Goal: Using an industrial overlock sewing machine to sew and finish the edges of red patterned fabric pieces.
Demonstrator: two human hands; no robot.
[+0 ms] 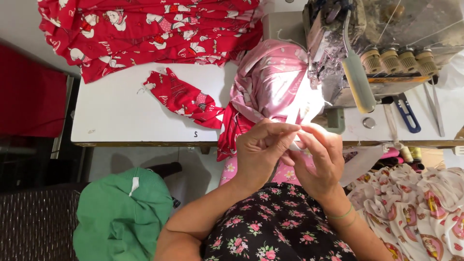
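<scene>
My left hand (261, 147) and my right hand (321, 157) meet in front of the table edge, fingertips pinched together on a small white strip of fabric (293, 117) that rises between them. Just beyond the fingers lies a bunched pink printed garment (270, 79) under the sewing machine (382, 43). A red printed piece (186, 99) trails from it to the left and over the table edge.
A stack of red printed garments (145, 29) fills the far left of the white table (116, 116). Blue-handled scissors (408, 113) and tweezers (435, 108) lie at right. Green cloth (121, 217) sits lower left, cream printed fabric (420, 203) lower right.
</scene>
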